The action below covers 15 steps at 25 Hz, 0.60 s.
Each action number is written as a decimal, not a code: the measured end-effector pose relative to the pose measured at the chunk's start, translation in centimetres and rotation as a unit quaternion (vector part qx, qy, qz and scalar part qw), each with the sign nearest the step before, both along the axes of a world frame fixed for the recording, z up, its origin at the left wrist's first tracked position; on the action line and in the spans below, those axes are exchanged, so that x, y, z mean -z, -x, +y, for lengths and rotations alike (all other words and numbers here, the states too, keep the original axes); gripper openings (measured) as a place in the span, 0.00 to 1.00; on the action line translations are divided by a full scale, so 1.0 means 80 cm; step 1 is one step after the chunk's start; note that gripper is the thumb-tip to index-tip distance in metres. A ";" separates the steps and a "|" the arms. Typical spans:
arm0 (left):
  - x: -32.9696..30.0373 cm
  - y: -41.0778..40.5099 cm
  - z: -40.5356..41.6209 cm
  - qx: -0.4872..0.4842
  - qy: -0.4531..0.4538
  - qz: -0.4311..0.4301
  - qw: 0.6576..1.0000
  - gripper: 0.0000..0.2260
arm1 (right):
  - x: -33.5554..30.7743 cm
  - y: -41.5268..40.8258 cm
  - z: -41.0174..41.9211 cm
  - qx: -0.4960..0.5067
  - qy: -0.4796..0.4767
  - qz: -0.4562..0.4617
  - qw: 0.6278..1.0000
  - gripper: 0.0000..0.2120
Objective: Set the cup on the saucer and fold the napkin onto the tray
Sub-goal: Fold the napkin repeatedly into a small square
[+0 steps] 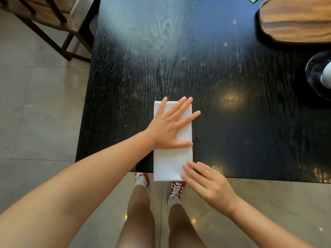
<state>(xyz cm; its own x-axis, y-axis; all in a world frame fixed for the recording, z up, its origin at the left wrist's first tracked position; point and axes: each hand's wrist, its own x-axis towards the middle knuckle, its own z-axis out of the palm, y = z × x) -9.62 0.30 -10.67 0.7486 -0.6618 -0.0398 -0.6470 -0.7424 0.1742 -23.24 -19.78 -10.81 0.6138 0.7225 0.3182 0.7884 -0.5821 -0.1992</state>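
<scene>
My left hand [167, 130] lies spread flat on the folded white napkin [170, 163] at the black counter [232, 122] edge; right hand's [208, 187] straight fingers press its near corner; I read no writing

single head-worn view, steeply downward, close over the near edge of the black table [215, 72]
</scene>
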 end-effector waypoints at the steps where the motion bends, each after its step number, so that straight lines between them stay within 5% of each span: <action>1: 0.000 0.007 -0.001 0.005 0.001 0.002 1.000 0.38 | -0.003 0.003 0.000 -0.003 -0.015 0.002 1.000 0.09; 5: -0.019 0.016 0.013 -0.025 0.097 0.069 0.993 0.33 | -0.023 0.005 0.020 0.005 -0.077 0.058 0.995 0.06; 9: -0.029 0.049 0.074 -0.147 0.279 0.155 0.936 0.21 | -0.048 -0.011 0.035 0.050 -0.139 0.112 0.983 0.08; 15: -0.008 0.099 0.114 -0.118 0.200 0.169 0.958 0.22 | -0.086 -0.048 0.041 0.147 -0.220 0.186 0.946 0.09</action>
<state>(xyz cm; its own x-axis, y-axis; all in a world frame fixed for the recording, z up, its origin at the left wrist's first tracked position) -17.52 9.38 -10.01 0.8680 -0.4893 -0.0849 -0.3264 -0.6909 0.6451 -19.38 -16.49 -3.93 0.8965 0.3502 0.2713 0.4328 -0.5618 -0.7050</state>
